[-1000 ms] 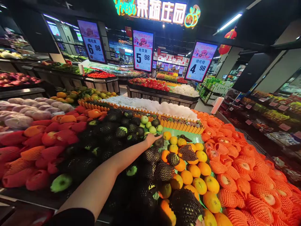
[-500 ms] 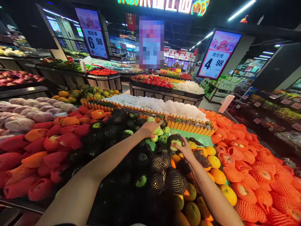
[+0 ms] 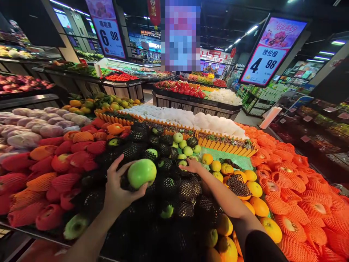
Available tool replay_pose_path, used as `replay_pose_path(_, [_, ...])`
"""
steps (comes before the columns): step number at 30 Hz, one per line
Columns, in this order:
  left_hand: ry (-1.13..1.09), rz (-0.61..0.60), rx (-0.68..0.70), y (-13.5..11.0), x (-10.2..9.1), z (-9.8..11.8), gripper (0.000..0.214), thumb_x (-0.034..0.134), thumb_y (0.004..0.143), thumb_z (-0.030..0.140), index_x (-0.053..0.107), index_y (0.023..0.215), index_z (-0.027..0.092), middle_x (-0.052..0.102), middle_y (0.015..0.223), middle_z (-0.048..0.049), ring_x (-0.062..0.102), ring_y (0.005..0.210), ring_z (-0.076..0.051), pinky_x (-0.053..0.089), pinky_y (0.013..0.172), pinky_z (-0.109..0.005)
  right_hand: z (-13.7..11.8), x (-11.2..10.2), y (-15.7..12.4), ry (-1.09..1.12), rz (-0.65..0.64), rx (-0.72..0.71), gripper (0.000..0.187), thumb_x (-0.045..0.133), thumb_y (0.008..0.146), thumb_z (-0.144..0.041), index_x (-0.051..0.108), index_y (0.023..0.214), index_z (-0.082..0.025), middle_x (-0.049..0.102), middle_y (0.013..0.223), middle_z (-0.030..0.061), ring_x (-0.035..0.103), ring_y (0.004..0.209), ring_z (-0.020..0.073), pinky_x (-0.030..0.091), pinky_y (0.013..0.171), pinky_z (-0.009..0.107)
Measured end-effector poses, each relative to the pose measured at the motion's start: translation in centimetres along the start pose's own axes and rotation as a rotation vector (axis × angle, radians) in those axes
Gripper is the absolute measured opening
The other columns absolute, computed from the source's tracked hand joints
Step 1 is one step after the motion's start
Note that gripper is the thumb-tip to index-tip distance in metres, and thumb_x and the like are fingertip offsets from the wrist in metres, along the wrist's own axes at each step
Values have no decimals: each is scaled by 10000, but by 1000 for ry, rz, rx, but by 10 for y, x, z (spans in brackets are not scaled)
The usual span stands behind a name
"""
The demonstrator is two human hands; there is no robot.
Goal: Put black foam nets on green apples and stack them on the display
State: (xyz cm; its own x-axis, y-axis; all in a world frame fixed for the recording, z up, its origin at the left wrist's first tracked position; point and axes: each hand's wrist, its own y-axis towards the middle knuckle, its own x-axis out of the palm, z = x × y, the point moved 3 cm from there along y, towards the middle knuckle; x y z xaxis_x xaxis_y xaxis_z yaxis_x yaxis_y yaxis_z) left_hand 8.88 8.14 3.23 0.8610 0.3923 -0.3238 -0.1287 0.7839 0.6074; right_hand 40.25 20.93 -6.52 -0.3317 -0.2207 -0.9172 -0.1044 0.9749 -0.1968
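Observation:
My left hand [image 3: 120,191] is closed around a bare green apple [image 3: 141,172], held up over the pile of green apples in black foam nets [image 3: 163,182]. My right hand [image 3: 192,166] reaches forward and rests palm down on the netted apples, just short of a cluster of bare green apples [image 3: 185,147]; its fingers lie fairly flat with nothing in them that I can see. Loose oranges [image 3: 253,189] lie to the right of that arm.
Red- and orange-netted fruit [image 3: 54,163] fills the left of the stand, orange-netted fruit [image 3: 294,203] the right. A low orange fence [image 3: 218,145] and white-netted fruit [image 3: 207,125] lie behind. Price signs hang overhead; more produce stands and shelves stand beyond.
My left hand has pulled back from the far apples toward me, now holding a bare green apple. My right hand has set down the netted apple it held and rests on the pile.

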Motion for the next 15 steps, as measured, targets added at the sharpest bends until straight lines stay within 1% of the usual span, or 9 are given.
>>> replay_pose_path(2, [-108, -57, -69, -25, 12, 2, 879, 754, 691, 394, 351, 1445, 188, 632, 1211, -126, 682, 1049, -267, 614, 843, -398, 17, -15, -15, 19, 57, -24, 704, 539, 931, -672, 563, 1384, -134, 560, 1394, 183, 521, 1292, 323, 389, 1066, 383])
replay_pose_path(4, [-58, -101, -48, -49, 30, 9, 753, 754, 683, 395, 456, 1337, 173, 617, 1229, -143, 672, 1071, -283, 607, 846, -395, 43, -36, -37, 41, 157, 0, 572, 458, 1000, -601, 591, 1360, -177, 596, 1367, 121, 572, 1225, 257, 416, 1024, 317])
replay_pose_path(5, [-20, -124, -23, -59, 41, 13, 702, 770, 658, 407, 501, 1264, 176, 604, 1256, -149, 661, 1098, -298, 595, 880, -412, 60, -47, -50, 43, 218, 39, 513, 461, 1011, -557, 624, 1315, -178, 622, 1331, 110, 588, 1196, 247, 427, 998, 301])
replay_pose_path(7, [-35, -226, -34, -77, 68, 20, 696, 779, 647, 429, 496, 1235, 187, 614, 1247, -143, 660, 1100, -299, 574, 928, -424, 98, -69, -82, 23, 352, 182, 439, 498, 1002, -473, 676, 1218, -135, 656, 1259, 144, 604, 1158, 279, 437, 966, 331])
replay_pose_path(9, [-123, -366, -157, -90, 95, 23, 719, 747, 684, 452, 432, 1277, 195, 655, 1167, -122, 683, 1040, -276, 582, 886, -397, 138, -84, -117, -3, 478, 356, 397, 489, 994, -395, 697, 1152, -95, 664, 1210, 194, 609, 1137, 317, 439, 943, 369])
replay_pose_path(11, [-138, -491, -308, -100, 117, 20, 667, 696, 724, 468, 409, 1259, 192, 686, 1084, -105, 700, 960, -269, 585, 818, -384, 174, -90, -152, -14, 568, 516, 436, 452, 999, -403, 702, 1105, -62, 672, 1148, 244, 624, 1102, 353, 445, 912, 402])
replay_pose_path(12, [-99, -534, -343, -104, 125, 18, 601, 660, 752, 470, 427, 1231, 191, 692, 1065, -103, 701, 946, -274, 580, 815, -392, 188, -89, -168, -9, 595, 579, 480, 411, 1010, -426, 707, 1073, -54, 677, 1110, 263, 636, 1074, 366, 452, 890, 415])
replay_pose_path(13, [-40, -554, -338, -106, 130, 16, 534, 623, 779, 471, 457, 1200, 189, 694, 1074, -109, 698, 960, -284, 572, 833, -407, 201, -85, -181, 2, 609, 627, 526, 368, 1019, -446, 715, 1024, -51, 686, 1052, 275, 652, 1031, 372, 458, 864, 424])
replay_pose_path(15, [96, -543, -237, -110, 134, 13, 441, 546, 840, 476, 529, 1167, 181, 677, 1156, -126, 679, 1041, -303, 560, 874, -423, 217, -73, -202, 38, 612, 654, 548, 367, 1007, -480, 722, 935, -69, 700, 965, 266, 673, 960, 360, 467, 834, 416])
